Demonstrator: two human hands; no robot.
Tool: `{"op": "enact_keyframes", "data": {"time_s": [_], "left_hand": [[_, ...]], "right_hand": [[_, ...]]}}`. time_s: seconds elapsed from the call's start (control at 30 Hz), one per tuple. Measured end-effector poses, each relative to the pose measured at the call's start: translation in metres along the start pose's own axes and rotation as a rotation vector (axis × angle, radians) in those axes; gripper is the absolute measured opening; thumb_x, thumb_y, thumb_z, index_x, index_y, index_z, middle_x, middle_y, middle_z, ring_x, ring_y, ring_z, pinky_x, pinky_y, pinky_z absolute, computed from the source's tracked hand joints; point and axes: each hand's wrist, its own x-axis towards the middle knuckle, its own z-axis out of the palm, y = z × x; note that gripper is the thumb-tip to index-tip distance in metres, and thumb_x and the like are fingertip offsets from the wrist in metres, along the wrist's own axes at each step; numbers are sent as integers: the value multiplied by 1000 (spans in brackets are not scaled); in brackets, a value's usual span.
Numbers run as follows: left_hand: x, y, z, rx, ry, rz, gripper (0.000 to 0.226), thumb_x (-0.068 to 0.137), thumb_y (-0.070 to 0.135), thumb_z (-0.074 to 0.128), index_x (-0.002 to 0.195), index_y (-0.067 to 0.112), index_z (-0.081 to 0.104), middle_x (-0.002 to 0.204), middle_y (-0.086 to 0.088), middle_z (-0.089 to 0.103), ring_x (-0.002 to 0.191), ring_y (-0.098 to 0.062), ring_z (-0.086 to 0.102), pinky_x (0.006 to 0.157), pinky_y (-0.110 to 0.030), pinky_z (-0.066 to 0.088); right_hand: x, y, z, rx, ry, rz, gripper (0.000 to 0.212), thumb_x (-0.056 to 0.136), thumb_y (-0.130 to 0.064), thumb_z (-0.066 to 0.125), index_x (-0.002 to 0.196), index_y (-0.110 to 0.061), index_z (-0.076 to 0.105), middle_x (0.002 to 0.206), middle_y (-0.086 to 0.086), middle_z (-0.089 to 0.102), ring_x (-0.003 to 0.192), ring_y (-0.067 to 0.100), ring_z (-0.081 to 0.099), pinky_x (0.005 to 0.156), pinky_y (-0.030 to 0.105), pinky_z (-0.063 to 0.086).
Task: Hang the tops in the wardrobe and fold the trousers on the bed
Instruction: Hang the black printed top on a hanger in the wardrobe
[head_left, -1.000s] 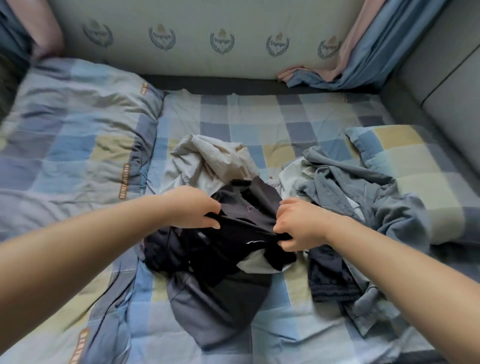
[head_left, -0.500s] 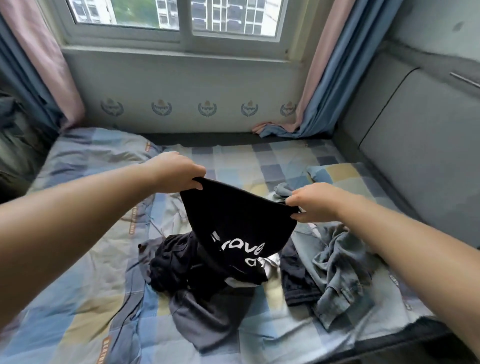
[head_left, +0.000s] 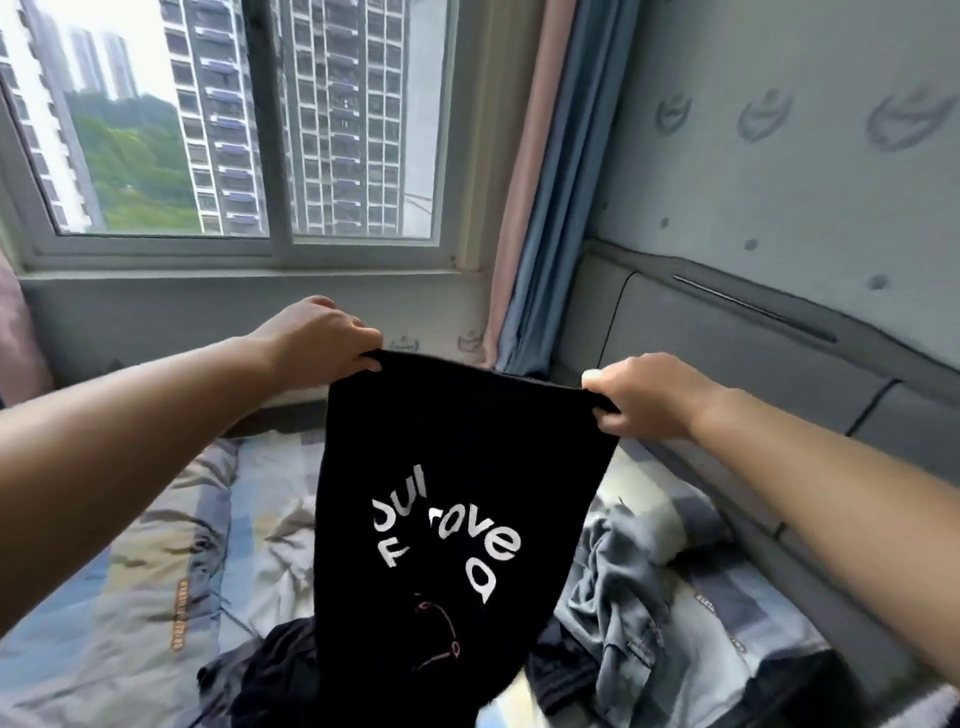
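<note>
A: Where's the black top (head_left: 457, 499)?

B: Held up over the bed (head_left: 270, 525), its top edge stretched between both hands. The left hand (head_left: 317, 338) pinches the left corner; the right hand (head_left: 644, 397) has fingers curled round the right.

A: How will it handle?

B: Light, soft and floppy, I'd judge. Take it at the shoulders; elsewhere it would sag.

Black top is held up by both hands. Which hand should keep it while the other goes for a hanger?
Marginally left, though it is nearly even. The left hand and right hand each pinch a top corner of the black top. No hanger or wardrobe is in view, so reach cannot decide it.
</note>
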Motion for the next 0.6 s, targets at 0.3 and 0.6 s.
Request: {"op": "enact_keyframes", "data": {"time_s": [0.3, 0.6], "left_hand": [[47, -8, -70, -208, 208, 37, 26, 98, 35, 44, 110, 19, 61, 104, 0, 61, 89, -25, 65, 65, -32, 50], [100, 73, -113, -616, 433, 151, 16, 92, 28, 58, 98, 17, 68, 93, 3, 59, 79, -23, 61, 69, -37, 52]], "right_hand": [[-78, 12, -113, -189, 117, 286, 23, 86, -42, 48, 93, -23, 57, 95, -7, 58, 85, 22, 63, 59, 27, 36], [-205, -4, -164, 17, 65, 546, 14, 86, -18, 63, 88, -6, 56, 86, 2, 50, 80, 25, 56, 68, 36, 43]]}}
